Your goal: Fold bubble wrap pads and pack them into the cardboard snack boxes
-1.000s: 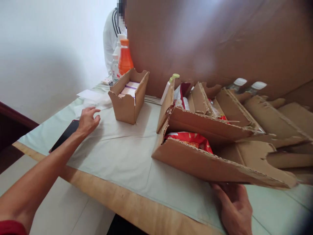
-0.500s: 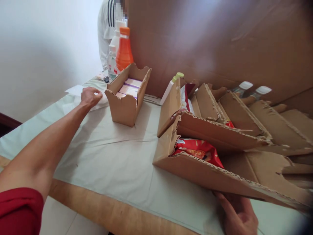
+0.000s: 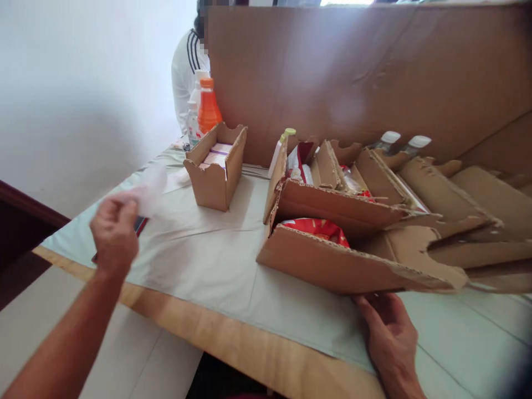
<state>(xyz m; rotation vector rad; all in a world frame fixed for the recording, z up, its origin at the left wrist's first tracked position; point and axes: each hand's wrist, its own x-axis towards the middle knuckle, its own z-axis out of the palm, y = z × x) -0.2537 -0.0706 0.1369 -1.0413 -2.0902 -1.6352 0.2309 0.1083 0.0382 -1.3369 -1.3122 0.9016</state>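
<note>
A thin white translucent sheet is pinched in my left hand, held up over the left side of the table; whether it is tissue or plastic I cannot tell. My right hand grips the lower edge of the front cardboard box, its fingers curled underneath and partly hidden. Inside that box lies a shiny red snack packet. A dark flat thing with a red edge shows behind my left hand.
A smaller cardboard box holds white-and-purple packs. Behind it stand an orange bottle and clear bottles. More cardboard compartments hold packets, with capped bottles behind. A cardboard panel rises at the back; a person in white is beyond.
My left hand has moved left and nearer from beside the small box, lifting the white sheet off the table. My right hand stays at the front box's lower edge. The view has shifted.
</note>
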